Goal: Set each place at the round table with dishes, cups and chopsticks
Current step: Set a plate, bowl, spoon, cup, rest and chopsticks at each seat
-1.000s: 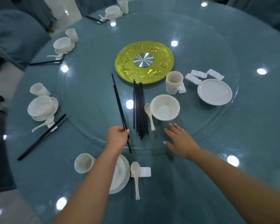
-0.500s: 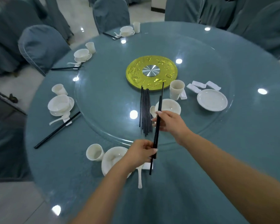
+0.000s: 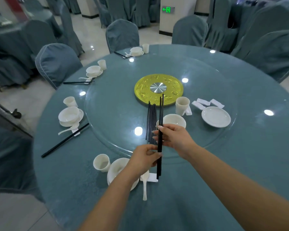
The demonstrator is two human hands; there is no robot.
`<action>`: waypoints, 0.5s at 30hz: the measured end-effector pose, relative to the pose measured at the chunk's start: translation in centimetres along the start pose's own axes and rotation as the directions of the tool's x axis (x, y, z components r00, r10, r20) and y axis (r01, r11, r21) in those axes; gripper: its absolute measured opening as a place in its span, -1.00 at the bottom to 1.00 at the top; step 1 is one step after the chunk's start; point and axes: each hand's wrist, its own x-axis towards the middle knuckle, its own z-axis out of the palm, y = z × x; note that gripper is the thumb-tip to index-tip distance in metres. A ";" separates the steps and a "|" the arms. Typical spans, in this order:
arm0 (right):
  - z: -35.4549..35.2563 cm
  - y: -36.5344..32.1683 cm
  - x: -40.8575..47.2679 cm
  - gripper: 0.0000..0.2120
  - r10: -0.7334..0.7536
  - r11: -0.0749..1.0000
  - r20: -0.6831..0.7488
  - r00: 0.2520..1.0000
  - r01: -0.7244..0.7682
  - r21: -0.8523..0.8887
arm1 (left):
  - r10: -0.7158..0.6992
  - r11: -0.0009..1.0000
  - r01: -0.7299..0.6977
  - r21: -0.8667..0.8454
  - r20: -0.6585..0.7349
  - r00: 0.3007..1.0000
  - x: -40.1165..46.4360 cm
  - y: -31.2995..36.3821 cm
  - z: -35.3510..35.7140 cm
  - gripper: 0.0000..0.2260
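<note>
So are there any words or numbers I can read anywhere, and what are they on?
Green exit sign on the white pillar: a left arrow and a running-figure symbol, no words readable.
Yellow disc at the table's middle: a raised pattern, too blurred to read.
Dishes, cups and chopsticks: no writing.

plate [image 3: 114,170]: half under left forearm | spare bowl [image 3: 175,120]: near rim hidden (right hand)

Chairs, grey-blue fabric covers: 1 at the desk's far left [image 3: 57,64], 1 at the far edge [image 3: 123,35], 1 further right [image 3: 189,30], 1 at far right [image 3: 274,50]. Floor [image 3: 32,100]: pale glossy tile. Exit sign [image 3: 168,9]: green, lit, on a white pillar [image 3: 177,15]. Neighbouring covered table [image 3: 10,42], left.
</note>
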 end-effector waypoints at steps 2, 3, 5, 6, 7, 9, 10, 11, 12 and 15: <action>0.2 0.3 -0.2 -0.84 0.006 1.000 0.015 1.000 -0.006 0.001 | 0.009 1.000 -0.009 0.008 -0.014 1.000 -0.3 -0.1 -0.1 -0.91; 0.3 0.4 -0.3 -0.83 0.009 1.000 0.019 1.000 -0.009 -0.002 | 0.010 1.000 -0.010 0.006 -0.013 1.000 -0.5 -0.3 -0.2 -0.91; 0.3 0.6 -0.6 -0.80 0.020 1.000 0.025 0.999 -0.020 -0.001 | 0.018 0.999 -0.017 -0.028 0.010 1.000 -1.1 -0.7 -0.4 -0.91; 0.3 0.7 -0.7 -0.80 0.027 1.000 0.030 0.999 -0.027 0.005 | 0.027 0.999 -0.026 -0.044 0.027 0.999 -1.4 -0.8 -0.5 -0.91; 0.3 0.7 -0.9 -0.79 0.035 0.999 0.038 0.999 -0.035 0.008 | 0.034 0.998 -0.033 -0.046 0.037 0.999 -1.8 -1.0 -0.6 -0.91; 0.3 0.9 -1.1 -0.78 0.050 0.999 0.053 0.997 -0.051 0.007 | 0.038 0.999 -0.037 -0.023 0.049 0.998 -2.2 -1.3 -0.8 -0.91; 0.3 1.0 -1.2 -0.78 0.058 0.998 0.059 0.997 -0.059 0.007 | 0.037 0.999 -0.035 -0.023 0.054 0.998 -2.3 -1.5 -0.9 -0.91; 0.3 1.1 -1.3 -0.78 0.066 0.998 0.064 0.996 -0.067 0.010 | 0.033 0.999 -0.031 -0.035 0.059 0.998 -2.4 -1.7 -0.9 -0.91; 0.3 1.3 -1.3 -0.77 0.074 0.997 0.069 0.995 -0.076 0.017 | 0.028 0.998 -0.025 -0.054 0.061 0.998 -2.5 -1.9 -0.9 -0.90; 0.4 1.6 -1.5 -0.79 0.097 0.993 0.083 0.992 -0.102 0.055 | 0.021 0.994 -0.015 -0.112 0.058 0.998 -2.6 -2.3 -0.8 -0.87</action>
